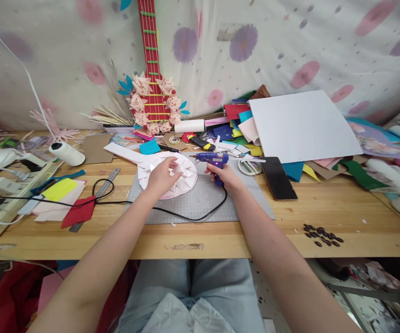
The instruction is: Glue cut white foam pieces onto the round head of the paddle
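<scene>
My right hand (222,175) is wrapped round the handle of a blue hot glue gun (217,159). Its nozzle points left, above the edge of a white disc-shaped piece, and a glue stick (253,160) pokes out of its back. The white piece (143,175) has a long flat neck reaching up and left, and several folded white bits (185,170) stand on its round part. Over that round part is my left hand (164,175), thumb and fingers curved but apart. Whether its fingertips touch the folded bits is hard to make out.
A grey cutting mat (200,215) lies beneath, crossed by the gun's black cord (182,216). Right of it are a phone (279,178), a white board (304,125) and dark beads (323,235). A red flowered paper guitar (153,92) leans behind; a thread spool (67,153) lies left.
</scene>
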`<action>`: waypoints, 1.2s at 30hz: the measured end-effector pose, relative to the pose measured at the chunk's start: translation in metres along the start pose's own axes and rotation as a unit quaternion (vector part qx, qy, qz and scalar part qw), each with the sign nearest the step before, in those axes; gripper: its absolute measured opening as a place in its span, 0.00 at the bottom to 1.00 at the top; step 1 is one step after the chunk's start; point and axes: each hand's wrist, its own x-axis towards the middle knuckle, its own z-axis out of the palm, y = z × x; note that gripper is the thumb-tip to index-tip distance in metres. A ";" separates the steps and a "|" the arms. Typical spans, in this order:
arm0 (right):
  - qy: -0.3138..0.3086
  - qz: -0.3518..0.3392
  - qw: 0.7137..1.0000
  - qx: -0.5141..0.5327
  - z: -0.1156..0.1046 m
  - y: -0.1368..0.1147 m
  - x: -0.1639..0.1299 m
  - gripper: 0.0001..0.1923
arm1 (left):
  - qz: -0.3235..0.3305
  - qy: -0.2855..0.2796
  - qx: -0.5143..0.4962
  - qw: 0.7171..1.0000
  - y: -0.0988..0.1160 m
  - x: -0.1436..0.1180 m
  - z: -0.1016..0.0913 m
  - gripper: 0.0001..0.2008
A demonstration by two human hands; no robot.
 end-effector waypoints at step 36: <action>0.037 -0.015 0.998 -0.041 -0.007 0.002 0.006 0.20 | 0.029 0.042 0.128 0.990 0.000 0.003 0.013 0.17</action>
